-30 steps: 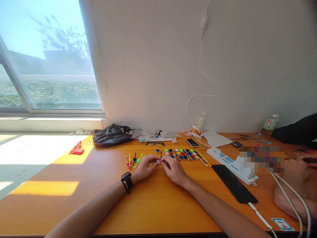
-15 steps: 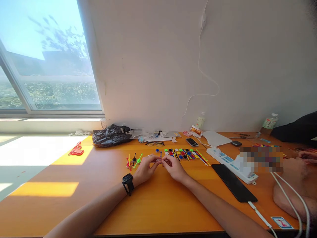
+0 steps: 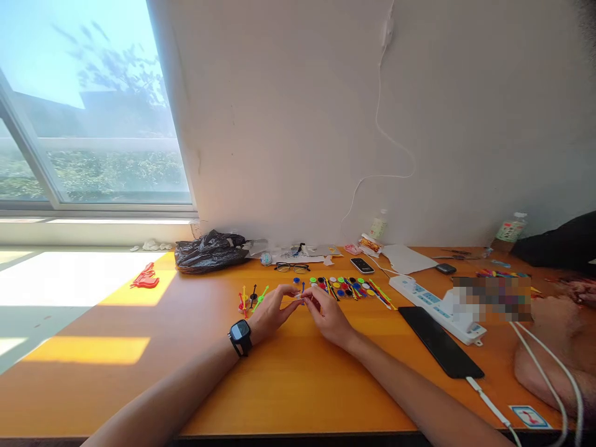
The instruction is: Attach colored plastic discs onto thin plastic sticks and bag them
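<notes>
My left hand (image 3: 274, 310), with a black watch at the wrist, and my right hand (image 3: 328, 315) meet over the table in a fingertip pinch. Between them is a small plastic piece with a blue arrow (image 3: 303, 287), its tip pointing away from me. A whitish, see-through bit shows at the fingertips; the rest is covered by the fingers. Just left of my left hand are a yellow arrow (image 3: 244, 298), a black arrow (image 3: 253, 297) and a green arrow (image 3: 261, 298), each with a small disc. A blue disc (image 3: 297, 280) lies beyond my fingers.
Several coloured discs and arrow sticks (image 3: 347, 288) lie right of my hands. Farther right are a power strip (image 3: 431, 305), a black phone (image 3: 440, 341) and another person's arm (image 3: 544, 347). Glasses (image 3: 292, 267), a black bag (image 3: 212, 252) and a red toy gun (image 3: 146, 277) lie behind and left.
Both hands stay together at the same spot, with small finger shifts around the piece. The left wrist has turned slightly, and the watch face is now lit.
</notes>
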Demonstrator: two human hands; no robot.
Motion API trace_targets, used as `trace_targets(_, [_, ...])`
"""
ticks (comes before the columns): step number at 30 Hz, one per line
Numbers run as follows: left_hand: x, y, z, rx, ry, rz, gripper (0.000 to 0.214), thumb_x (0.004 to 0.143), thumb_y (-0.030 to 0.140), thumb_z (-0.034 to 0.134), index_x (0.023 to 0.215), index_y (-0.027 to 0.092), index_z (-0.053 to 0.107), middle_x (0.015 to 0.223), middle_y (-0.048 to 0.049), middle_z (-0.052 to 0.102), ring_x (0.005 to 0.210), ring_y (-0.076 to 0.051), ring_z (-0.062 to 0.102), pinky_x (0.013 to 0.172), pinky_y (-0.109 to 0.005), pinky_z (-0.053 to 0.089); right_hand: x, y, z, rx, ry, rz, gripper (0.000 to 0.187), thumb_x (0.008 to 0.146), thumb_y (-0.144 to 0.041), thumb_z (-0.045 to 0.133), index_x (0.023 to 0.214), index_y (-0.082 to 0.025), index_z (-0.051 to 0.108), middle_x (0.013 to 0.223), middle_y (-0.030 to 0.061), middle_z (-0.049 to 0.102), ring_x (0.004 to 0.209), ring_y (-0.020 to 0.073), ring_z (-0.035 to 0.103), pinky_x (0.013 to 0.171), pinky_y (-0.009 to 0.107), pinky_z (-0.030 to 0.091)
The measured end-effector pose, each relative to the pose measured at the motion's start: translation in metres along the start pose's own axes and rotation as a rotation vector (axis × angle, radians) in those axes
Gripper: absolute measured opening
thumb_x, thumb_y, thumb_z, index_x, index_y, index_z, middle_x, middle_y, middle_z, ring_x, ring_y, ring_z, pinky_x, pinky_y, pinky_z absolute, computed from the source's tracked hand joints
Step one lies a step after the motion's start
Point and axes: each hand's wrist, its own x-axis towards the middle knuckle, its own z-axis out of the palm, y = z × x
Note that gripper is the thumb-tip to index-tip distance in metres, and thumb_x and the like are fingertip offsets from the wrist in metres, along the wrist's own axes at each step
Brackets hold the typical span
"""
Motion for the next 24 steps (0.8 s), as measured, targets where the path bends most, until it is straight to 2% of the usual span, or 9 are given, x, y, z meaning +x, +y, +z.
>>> trace_targets(9, [0.004,-0.001,-0.001,0.003,-0.162,-0.042,0.023,0.105,0.040,0.061,0.122,0.026,0.066,0.114,-0.0057,0.077,0.104,-0.021,0.074,0.094,-0.037,0.061,0.000,0.001,0.000,-0.011,-0.002,-0.030,0.019,0.108,-0.032,0.049,0.105,-0.024,0.065,0.095,0.0040,0.065,0.083,0.0198,0.060,0.077,0.032,0.046])
trace_targets(16, [0.005,0.007,-0.001,-0.049,-0.118,-0.059,0.019,0.103,0.033,0.064,0.118,0.024,0.070,0.108,-0.0070,0.078,0.098,-0.020,0.074,0.091,-0.033,0.059,0.000,-0.004,-0.003,-0.054,-0.027,-0.034,0.023,0.110,-0.034,0.046,0.105,-0.024,0.066,0.097,0.0064,0.066,0.088,0.0223,0.061,0.082,0.035,0.047])
trace_targets(24, [0.008,0.017,-0.005,-0.063,-0.099,-0.050,0.012,0.102,0.029,0.065,0.110,0.023,0.072,0.102,-0.0055,0.079,0.093,-0.019,0.074,0.086,-0.030,0.057,-0.001,-0.001,-0.003,-0.054,-0.029,-0.020,0.021,0.109,-0.031,0.048,0.104,-0.024,0.067,0.096,0.0052,0.066,0.085,0.0213,0.061,0.079,0.033,0.045])
